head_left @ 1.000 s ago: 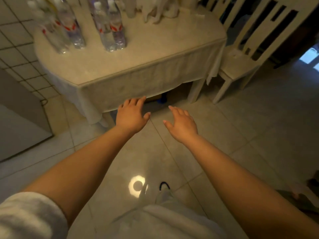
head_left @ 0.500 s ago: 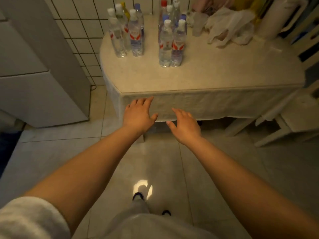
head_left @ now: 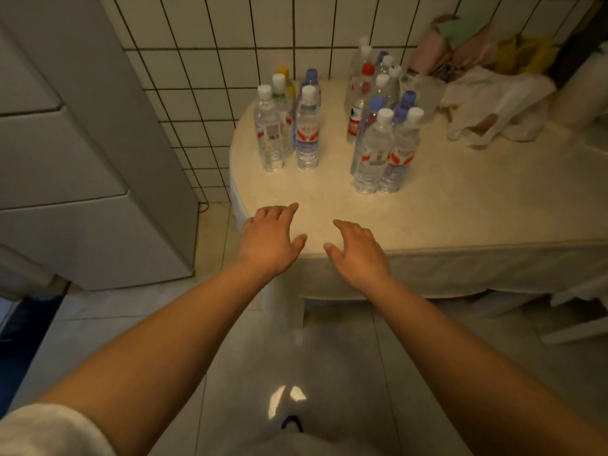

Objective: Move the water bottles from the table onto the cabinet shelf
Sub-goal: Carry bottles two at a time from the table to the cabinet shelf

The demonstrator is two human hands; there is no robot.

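Note:
Several clear water bottles stand upright on the cream table in two clusters. The left cluster is near the table's left end; the right cluster is nearer the middle, with its front bottle white-capped. My left hand and my right hand reach forward over the table's near edge, palms down, fingers relaxed and spread. Both hold nothing and are well short of the bottles.
A grey cabinet or fridge stands to the left against the white tiled wall. White plastic bags and a clear cup lie at the table's back right. Parts of a white chair show at right.
The view swung left and closer to the table. Both hands, earlier below the table's edge over the floor, now reach over its near edge towards the bottles.

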